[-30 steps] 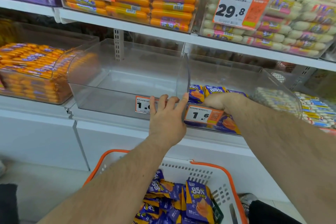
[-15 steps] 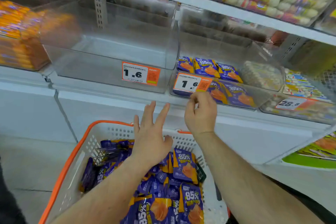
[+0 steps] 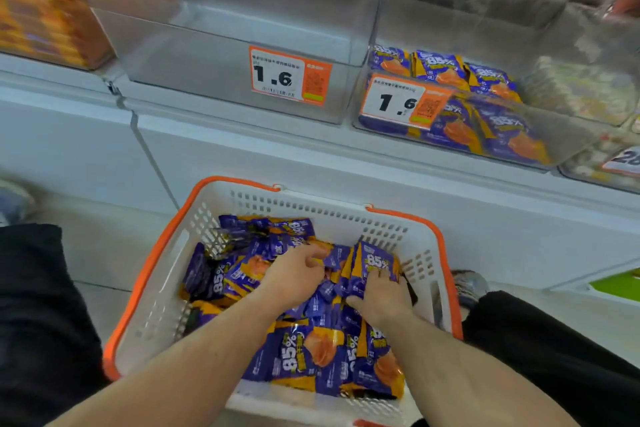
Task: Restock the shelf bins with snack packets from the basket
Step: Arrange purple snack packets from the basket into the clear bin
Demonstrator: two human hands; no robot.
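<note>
Both hands are down in the basket (image 3: 166,274), which stands on the floor in front of the shelf. The left hand (image 3: 294,274) lies on the heap of snack packets (image 3: 301,354) with its fingers curled around some of them near the middle of the pile. The right hand (image 3: 382,295) grips an upright packet (image 3: 375,262) with the "85%" print, fingers at its lower edge.

The packets fill most of the basket in a loose, mixed heap. On the shelf above, the right bin (image 3: 540,128) already contains several of the same purple packets, while the left bin (image 3: 221,55), with a price tag (image 3: 289,74) on its front wall, appears to have nothing inside.

The packets look small, light and soft, with a glossy foil surface. I judge that they are slippery against each other, so a large handful can easily slide apart when it is lifted. It seems better to press a stack of packets together from the flat sides, or to pinch them by the sealed edges, where the foil is stiffer. The content looks thin and probably not very fragile, but hard squeezing may wrinkle the wrappers. A packet that slips out would most likely fall back into the basket or onto the floor.
</note>
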